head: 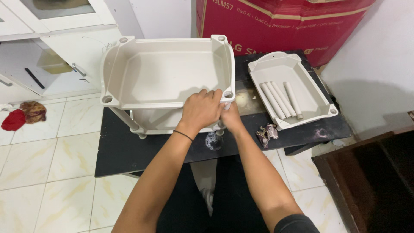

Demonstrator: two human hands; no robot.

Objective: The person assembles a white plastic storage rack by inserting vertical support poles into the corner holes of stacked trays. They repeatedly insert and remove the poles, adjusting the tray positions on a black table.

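Observation:
A cream plastic rack stands on a low black table point(125, 151). Its top tray point(168, 71) sits on short posts above a lower tray point(155, 123). My left hand point(200, 110) rests its fingers over the top tray's front right rim, near the corner socket point(228, 94). My right hand point(230, 118) is just under that corner, closed around the post there, mostly hidden by the left hand. A third cream tray point(319, 101) lies flat on the table to the right, with several loose cream tubes point(280, 99) inside it.
A large red cardboard box point(276, 21) stands behind the table. A crumpled rag point(266, 133) lies on the table by the loose tray. White cabinet doors point(51, 56) are at the left, red cloth point(14, 120) on the tiled floor, dark wooden furniture point(371, 181) at the right.

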